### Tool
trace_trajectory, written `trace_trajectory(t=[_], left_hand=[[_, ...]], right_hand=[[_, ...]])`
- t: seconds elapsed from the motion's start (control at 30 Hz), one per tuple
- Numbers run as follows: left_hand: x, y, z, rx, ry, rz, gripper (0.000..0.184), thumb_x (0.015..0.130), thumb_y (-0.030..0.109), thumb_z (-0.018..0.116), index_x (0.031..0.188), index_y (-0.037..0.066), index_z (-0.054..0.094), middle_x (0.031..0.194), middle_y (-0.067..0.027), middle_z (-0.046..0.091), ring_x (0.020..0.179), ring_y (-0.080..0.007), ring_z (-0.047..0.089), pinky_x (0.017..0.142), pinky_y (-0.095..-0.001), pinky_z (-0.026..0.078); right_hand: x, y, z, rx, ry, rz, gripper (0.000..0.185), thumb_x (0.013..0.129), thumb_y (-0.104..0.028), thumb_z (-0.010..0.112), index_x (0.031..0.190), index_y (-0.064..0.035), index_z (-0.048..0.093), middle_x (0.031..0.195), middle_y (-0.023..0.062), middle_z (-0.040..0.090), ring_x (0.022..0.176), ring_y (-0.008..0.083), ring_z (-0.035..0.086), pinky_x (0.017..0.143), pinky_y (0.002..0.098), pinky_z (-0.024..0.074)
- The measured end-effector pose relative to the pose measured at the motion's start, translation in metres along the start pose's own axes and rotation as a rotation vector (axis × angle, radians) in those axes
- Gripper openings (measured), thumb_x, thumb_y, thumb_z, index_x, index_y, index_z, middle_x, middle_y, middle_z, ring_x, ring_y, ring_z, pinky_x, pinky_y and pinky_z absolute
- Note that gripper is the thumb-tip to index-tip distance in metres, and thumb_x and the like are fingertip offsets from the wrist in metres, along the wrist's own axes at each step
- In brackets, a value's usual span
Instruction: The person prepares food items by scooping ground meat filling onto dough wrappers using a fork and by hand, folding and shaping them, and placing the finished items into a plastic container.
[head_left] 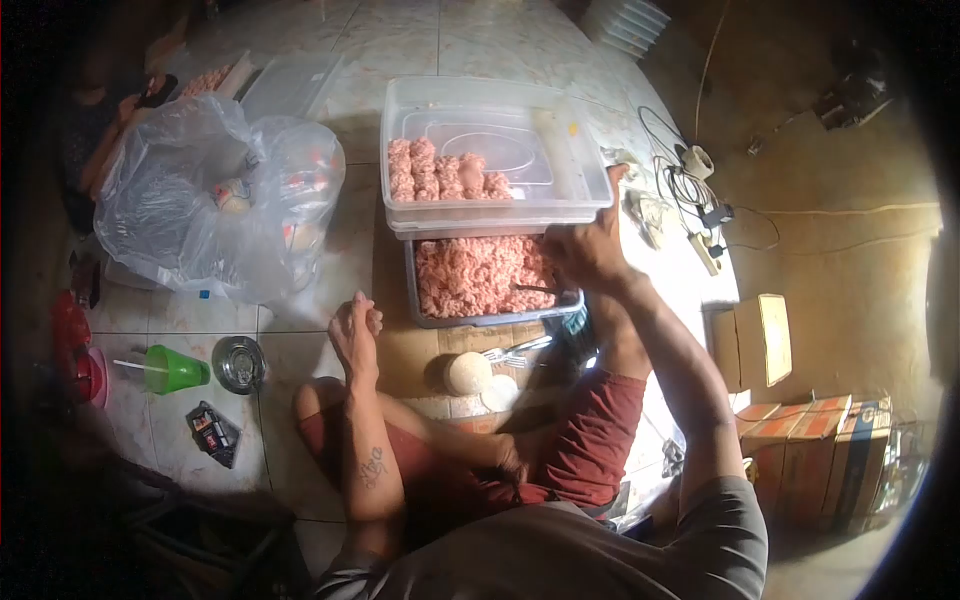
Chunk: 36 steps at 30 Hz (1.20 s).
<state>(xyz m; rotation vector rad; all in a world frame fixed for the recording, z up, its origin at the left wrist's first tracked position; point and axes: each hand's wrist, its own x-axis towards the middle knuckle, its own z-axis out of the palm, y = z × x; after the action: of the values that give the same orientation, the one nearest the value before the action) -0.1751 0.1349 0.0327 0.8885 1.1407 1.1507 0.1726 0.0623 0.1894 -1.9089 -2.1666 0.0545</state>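
My right hand [590,245] is closed on the near right corner of a clear plastic box [560,215], its thumb stretched up along the side. Rows of pink minced-looking balls [435,175] lie in the left part of that box. Below it, a grey-blue tub [460,320] is filled with a pink, ground-meat-like mass [480,275]. A dark, thin handle-like piece [537,289] lies across the mass, beneath my right hand. Left of the tub, my left hand [357,330] is raised above my knee with its fingers curled in; no object shows in it.
Large clear plastic bags [180,190] lie at the left. Nearer are a green cup [175,369] and a glass ashtray [238,364]. A round pale object [467,374] and forks [520,350] lie before me. Cables [690,185] and cartons [810,440] are at the right. Another person [95,150] is at far left.
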Motion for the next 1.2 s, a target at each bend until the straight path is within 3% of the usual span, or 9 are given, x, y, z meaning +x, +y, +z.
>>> trace_trajectory(t=[0.1,0.23,0.33,0.5,0.7,0.83,0.93,1.1,1.2], left_hand=[[-0.049,-0.004,0.019,0.495,-0.031,0.502,0.028,0.095,0.031,0.072,0.089,0.005,0.063,0.074,-0.0005,0.06,0.064,-0.0094,0.052,0.06,-0.0259,0.045],[-0.118,-0.008,0.047,0.693,-0.684,0.552,0.028,0.079,0.018,0.084,0.09,0.005,0.062,0.09,-0.0107,0.063,0.08,-0.0265,0.063,0.073,-0.0405,0.052],[-0.114,-0.073,0.048,1.193,-0.524,0.874,0.035,0.071,0.019,0.087,0.093,0.007,0.063,0.097,-0.0142,0.061,0.09,-0.0352,0.061,0.079,-0.0473,0.05],[-0.117,-0.051,0.055,1.164,-0.746,0.755,0.04,0.07,0.031,0.084,0.098,0.009,0.068,0.105,-0.0128,0.061,0.101,-0.033,0.06,0.083,-0.0478,0.05],[-0.145,-0.1,0.073,1.355,-0.909,1.261,0.026,0.086,0.027,0.065,0.104,0.009,0.07,0.122,-0.0095,0.063,0.119,-0.0261,0.056,0.109,-0.0569,0.037],[-0.142,-0.089,0.075,1.495,-1.288,1.039,0.024,0.089,0.022,0.056,0.104,0.01,0.07,0.125,-0.007,0.063,0.117,-0.0241,0.059,0.114,-0.0591,0.032],[-0.139,-0.097,0.076,1.478,-1.348,1.035,0.021,0.089,0.02,0.056,0.1,0.01,0.071,0.121,-0.0066,0.064,0.113,-0.0235,0.061,0.114,-0.0593,0.032],[-0.134,-0.131,0.082,1.184,-0.724,1.448,0.015,0.087,0.019,0.058,0.09,0.013,0.072,0.1,-0.0036,0.066,0.104,-0.0228,0.062,0.113,-0.0589,0.034],[-0.128,-0.125,0.083,1.302,-0.822,1.36,0.013,0.087,0.02,0.059,0.086,0.013,0.071,0.093,-0.0034,0.067,0.101,-0.0242,0.063,0.112,-0.058,0.036]], right_hand=[[-0.046,0.033,0.066,-0.156,-0.21,0.191,0.029,0.091,-0.029,0.062,0.088,-0.001,0.07,0.084,0.0222,0.07,0.077,0.0401,0.07,0.064,0.0509,0.0538],[-0.046,0.024,0.077,0.037,-0.353,0.15,0.028,0.093,-0.023,0.055,0.091,0.0014,0.069,0.084,0.0264,0.069,0.081,0.0433,0.07,0.067,0.0529,0.0543],[-0.04,0.04,0.108,-0.077,-0.088,0.132,0.022,0.092,-0.016,0.056,0.089,-0.0005,0.072,0.087,0.0258,0.071,0.085,0.0412,0.071,0.072,0.0516,0.0569],[-0.017,-0.004,0.04,-0.286,-0.319,0.245,0.016,0.089,-0.011,0.059,0.088,-0.0045,0.074,0.095,0.0193,0.074,0.086,0.0329,0.074,0.074,0.0475,0.0587],[-0.015,0.004,0.035,-0.407,-0.194,0.149,0.019,0.088,-0.015,0.06,0.1,-0.0054,0.071,0.102,0.0162,0.072,0.102,0.0297,0.069,0.091,0.0463,0.0488],[-0.015,0.031,0.093,-0.25,0.0,-0.212,0.01,0.086,-0.016,0.057,0.092,-0.01,0.062,0.087,0.0092,0.063,0.083,0.0273,0.063,0.087,0.044,0.0391],[-0.021,0.031,0.07,-0.223,-0.327,-0.105,0.01,0.084,-0.016,0.058,0.09,-0.0095,0.062,0.086,0.0094,0.062,0.083,0.0269,0.062,0.087,0.0426,0.0385],[-0.028,0.052,0.098,-0.214,0.299,-0.047,0.01,0.081,-0.016,0.062,0.087,-0.0087,0.061,0.084,0.0072,0.063,0.088,0.0293,0.062,0.087,0.0443,0.0374],[-0.022,0.029,0.105,-0.079,-0.109,-0.199,0.008,0.087,-0.018,0.06,0.091,-0.0119,0.063,0.09,0.0073,0.066,0.095,0.0293,0.063,0.085,0.0455,0.0354]])
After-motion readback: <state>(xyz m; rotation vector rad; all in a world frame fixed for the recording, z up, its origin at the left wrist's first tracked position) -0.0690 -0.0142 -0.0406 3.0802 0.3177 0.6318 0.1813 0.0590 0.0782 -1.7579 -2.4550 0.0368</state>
